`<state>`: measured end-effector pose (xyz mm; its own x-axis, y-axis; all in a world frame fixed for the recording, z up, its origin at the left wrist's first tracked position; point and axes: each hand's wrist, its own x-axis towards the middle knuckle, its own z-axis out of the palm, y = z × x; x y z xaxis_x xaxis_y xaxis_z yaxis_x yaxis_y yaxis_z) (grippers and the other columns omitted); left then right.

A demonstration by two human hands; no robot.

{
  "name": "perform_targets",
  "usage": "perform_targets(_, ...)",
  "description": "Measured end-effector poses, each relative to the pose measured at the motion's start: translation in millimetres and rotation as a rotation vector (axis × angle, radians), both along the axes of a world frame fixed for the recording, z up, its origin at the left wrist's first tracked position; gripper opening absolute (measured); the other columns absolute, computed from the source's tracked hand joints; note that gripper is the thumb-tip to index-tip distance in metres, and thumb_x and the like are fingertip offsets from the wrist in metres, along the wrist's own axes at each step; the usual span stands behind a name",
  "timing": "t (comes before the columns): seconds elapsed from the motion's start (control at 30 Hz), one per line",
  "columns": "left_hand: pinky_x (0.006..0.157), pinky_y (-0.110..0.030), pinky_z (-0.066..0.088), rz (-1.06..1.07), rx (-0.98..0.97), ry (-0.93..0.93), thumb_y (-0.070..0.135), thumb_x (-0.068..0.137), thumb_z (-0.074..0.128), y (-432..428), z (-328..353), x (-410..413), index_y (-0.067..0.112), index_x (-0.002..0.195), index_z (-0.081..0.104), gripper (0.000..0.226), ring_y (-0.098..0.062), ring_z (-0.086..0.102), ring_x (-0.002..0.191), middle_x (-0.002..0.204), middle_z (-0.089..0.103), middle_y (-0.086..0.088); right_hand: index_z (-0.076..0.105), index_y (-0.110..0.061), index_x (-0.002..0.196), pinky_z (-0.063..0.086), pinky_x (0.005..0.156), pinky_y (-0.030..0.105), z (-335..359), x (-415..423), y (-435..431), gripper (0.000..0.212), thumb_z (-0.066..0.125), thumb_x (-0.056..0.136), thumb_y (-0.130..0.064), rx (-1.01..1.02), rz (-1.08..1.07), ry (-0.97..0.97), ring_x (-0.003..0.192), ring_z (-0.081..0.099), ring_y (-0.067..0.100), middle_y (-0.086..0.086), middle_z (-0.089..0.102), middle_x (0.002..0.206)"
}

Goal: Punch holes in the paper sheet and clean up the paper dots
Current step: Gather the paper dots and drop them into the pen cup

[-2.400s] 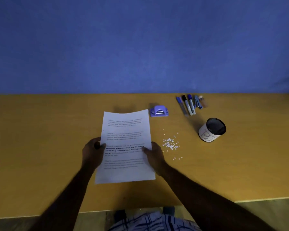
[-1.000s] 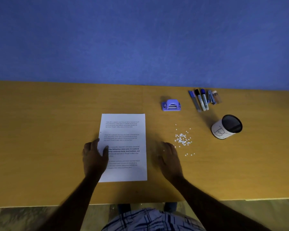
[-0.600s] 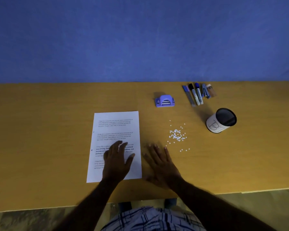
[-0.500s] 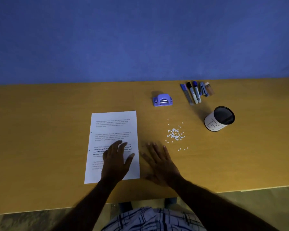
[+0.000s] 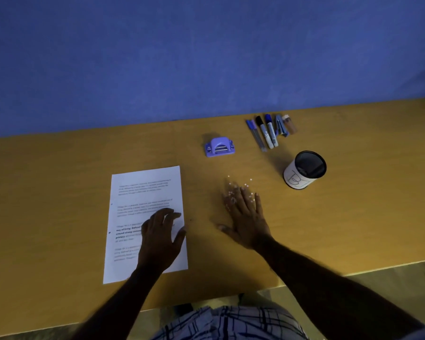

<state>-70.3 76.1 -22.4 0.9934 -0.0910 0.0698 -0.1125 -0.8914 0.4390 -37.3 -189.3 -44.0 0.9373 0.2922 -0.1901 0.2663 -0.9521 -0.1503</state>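
Here's the printed paper sheet (image 5: pixel 145 192), flat on the desk (image 5: pixel 59 192). Its long axis runs away from us, its top edge toward the blue wall, leaning slightly right. We see two small dark marks on its left margin. The left hand (image 5: pixel 158 239) rests on the sheet's lower right part, fingers loosely bent, gripping nothing. Just right of the sheet, the right hand (image 5: pixel 245 219) lies palm down with its fingers spread over the scattered paper dots (image 5: pixel 245 185). Beyond them sits the purple hole punch (image 5: pixel 219 147). Farther right, a row of markers (image 5: pixel 268 132) points toward the wall. The labelled pen cup (image 5: pixel 296 180) stands nearby; we can't tell what's in its dark mesh inside.
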Motion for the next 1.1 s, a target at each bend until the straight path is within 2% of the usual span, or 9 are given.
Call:
perform_targets(0.1,0.1,-0.041,0.035,-0.049,0.01,0.002,0.049,0.087,0.044,-13.9,5.4,7.6,0.019,0.116,0.058,0.044,-0.025,0.051,0.121,0.125,0.058,-0.004,-0.014,-0.021,0.151,-0.002,0.121,0.052,3.4,22.0,-22.5,0.097,0.015,0.081,-0.081,0.07,-0.1,0.016,0.149,-0.012,0.026,0.008,-0.012,0.162)
perform_targets(0.23,0.1,-0.034,0.031,-0.075,-0.04,0.017,0.051,0.088,0.044,-31.0,11.9,20.3,0.021,0.116,0.058,0.043,-0.02,0.049,0.12,0.125,0.056,-0.001,-0.007,-0.015,0.154,0.002,0.122,0.048,-4.9,58.3,-55.4,0.098,0.018,0.084,-0.079,0.133,-0.19,0.02,0.15,-0.01,0.023,0.008,-0.01,0.162)
perform_targets(0.3,0.099,-0.036,0.035,-0.118,-0.027,0.028,0.051,0.089,0.045,-38.9,11.2,27.2,0.022,0.117,0.056,0.042,-0.02,0.049,0.12,0.126,0.055,-0.001,-0.007,-0.017,0.154,0.001,0.122,0.046,-10.5,67.7,-59.6,0.096,0.025,0.086,-0.077,0.1,-0.104,0.03,0.149,-0.012,0.022,0.006,-0.012,0.162)
perform_targets(0.43,0.097,-0.045,0.041,-0.198,0.044,0.076,0.053,0.089,0.046,-52.7,3.4,44.4,0.02,0.122,0.052,0.047,-0.027,0.051,0.12,0.128,0.054,-0.006,-0.003,-0.014,0.154,0.002,0.122,0.046,-15.2,55.8,-48.5,0.098,0.02,0.084,-0.08,0.024,0.177,0.05,0.149,-0.014,0.023,0.008,-0.009,0.162)
perform_targets(0.63,0.097,-0.043,0.041,-0.289,0.121,0.099,0.057,0.087,0.043,-74.9,-5.3,76.8,0.015,0.126,0.053,0.058,-0.029,0.052,0.12,0.129,0.055,-0.009,0.004,-0.011,0.155,0.004,0.122,0.044,-23.4,25.8,-41.0,0.095,0.034,0.089,-0.073,0.126,0.408,0.003,0.151,-0.007,0.02,0.006,-0.001,0.164)
perform_targets(0.7,0.098,-0.044,0.04,-0.307,0.127,0.087,0.056,0.087,0.043,-81.8,-8.6,90.1,0.013,0.126,0.052,0.059,-0.031,0.052,0.121,0.129,0.054,-0.011,0.007,-0.012,0.155,0.003,0.122,0.045,-19.9,23.4,-46.6,0.091,0.037,0.091,-0.069,0.188,0.379,-0.018,0.151,-0.005,0.019,0.005,0.003,0.164)
perform_targets(0.8,0.104,-0.05,0.039,-0.316,0.152,0.086,0.056,0.086,0.043,-91.0,-18.2,108.1,0.011,0.133,0.047,0.065,-0.034,0.044,0.13,0.139,0.047,-0.015,0.012,-0.012,0.155,0.001,0.122,0.047,-16.8,18.8,-57.3,0.084,0.033,0.093,-0.065,0.263,0.19,-0.048,0.151,-0.002,0.021,0.006,0.005,0.164)
perform_targets(0.93,0.111,-0.057,0.025,-0.396,0.287,0.106,0.068,0.084,0.036,-110.5,-30.4,126.2,0.011,0.146,0.034,0.084,-0.037,0.025,0.143,0.155,0.028,-0.019,0.014,-0.011,0.154,0.005,0.122,0.05,-20.3,14.4,-77.6,0.083,0.035,0.094,-0.064,0.195,0.051,-0.055,0.151,0.0,0.023,0.007,0.006,0.164)
perform_targets(1.1,0.116,-0.059,0.014,-0.492,0.388,0.096,0.079,0.08,0.035,-121.7,-40.2,125.0,0.011,0.151,0.024,0.098,-0.034,0.01,0.148,0.159,0.015,-0.018,0.013,-0.006,0.154,0.01,0.122,0.048,-21.3,8.0,-88.5,0.088,0.027,0.094,-0.069,0.106,0.05,-0.028,0.151,-0.001,0.026,0.012,0.005,0.163)
